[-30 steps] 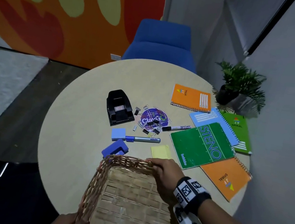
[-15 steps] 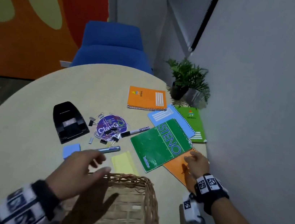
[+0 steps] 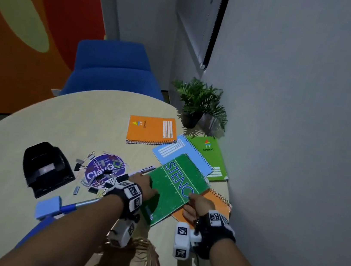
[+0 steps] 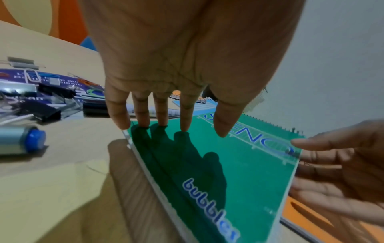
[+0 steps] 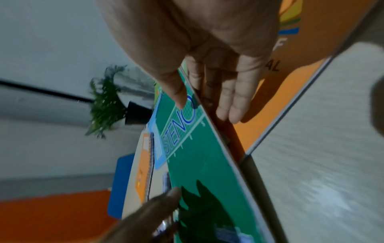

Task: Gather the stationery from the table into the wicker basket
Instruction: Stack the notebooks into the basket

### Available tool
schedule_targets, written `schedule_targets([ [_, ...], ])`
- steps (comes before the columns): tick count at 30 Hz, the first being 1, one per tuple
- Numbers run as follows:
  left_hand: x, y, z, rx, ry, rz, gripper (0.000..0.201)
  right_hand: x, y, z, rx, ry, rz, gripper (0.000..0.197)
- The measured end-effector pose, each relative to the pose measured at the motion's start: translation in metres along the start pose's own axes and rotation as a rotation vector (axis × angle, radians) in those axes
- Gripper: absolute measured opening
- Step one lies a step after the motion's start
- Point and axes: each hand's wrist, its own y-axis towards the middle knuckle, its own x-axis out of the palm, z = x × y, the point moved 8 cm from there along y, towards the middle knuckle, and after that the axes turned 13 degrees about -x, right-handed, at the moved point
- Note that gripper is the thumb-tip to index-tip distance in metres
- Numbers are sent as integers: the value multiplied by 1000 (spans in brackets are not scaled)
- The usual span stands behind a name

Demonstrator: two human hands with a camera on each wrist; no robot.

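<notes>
Round pale surface (image 3: 35,126) in a corner between a grey wall and an orange mural, with a blue chair (image 3: 113,67) behind it and a potted plant (image 3: 201,100) at the wall. Stationery lies spread over the surface: a black hole punch (image 3: 45,166), a purple disc (image 3: 105,170) strewn with binder clips, a marker (image 3: 83,203), a blue eraser (image 3: 48,206), and spiral notebooks in orange (image 3: 150,129), light blue (image 3: 167,149) and light green (image 3: 210,151). The green steno pad (image 3: 173,189) overlaps another orange notebook (image 3: 216,203) near the right edge. The left hand (image 3: 143,187) rests straight fingertips (image 4: 143,121) on the pad's left edge, gripping nothing. The right hand (image 3: 198,206) pinches the pad's right edge, thumb (image 5: 176,92) on the cover and fingers (image 5: 234,105) beneath; that edge is tilted up off the orange notebook. The basket (image 3: 147,262) stands at the near edge of the surface, its rim showing between the forearms.
</notes>
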Motion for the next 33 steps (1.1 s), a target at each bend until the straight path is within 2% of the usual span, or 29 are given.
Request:
schedule_targets([
  [4,-2,-16,0,38,-48,-37,55,22,-22,-30,-196,-93,-55,16],
  [5,-9,-22,-2,60,-107,-43,54,27,-33,-43,-274,-103,-79,14],
  [7,-28,-37,-10,106,-234,-41,55,31,-58,-72,-424,-141,-111,23],
  [11,-66,-79,-49,179,-624,-80,53,37,-112,-103,-572,-106,-280,23],
  [15,-89,-132,-98,286,-873,-74,43,42,-164,-109,-596,-71,-447,24],
  [17,-84,-162,-122,352,-941,-122,41,51,-180,-91,-557,-99,-530,14],
  [18,-77,-179,-136,355,-986,-160,42,56,-187,-80,-531,-112,-563,4],
  [19,-67,-193,-150,341,-1038,-200,47,61,-194,-68,-521,-134,-593,20],
  [20,-55,-206,-166,308,-1064,-209,52,66,-199,-54,-491,-166,-630,25],
  [21,-42,-216,-182,286,-1077,-192,53,73,-205,-41,-475,-182,-654,17],
  [22,-29,-226,-197,250,-1049,-156,47,78,-211,-27,-460,-216,-686,6],
  [24,4,-239,-223,177,-977,-121,39,89,-223,2,-413,-286,-754,14],
  [26,32,-251,-242,101,-900,-93,40,96,-222,31,-366,-343,-776,15],
  [28,53,-260,-252,2,-791,-42,16,101,-211,60,-327,-425,-776,16],
  [29,61,-263,-255,-35,-707,-8,12,104,-205,73,-315,-476,-773,16],
  [31,76,-265,-255,-105,-464,30,26,113,-196,94,-310,-580,-777,12],
  [33,83,-267,-252,-171,-230,27,25,128,-188,107,-356,-733,-772,13],
])
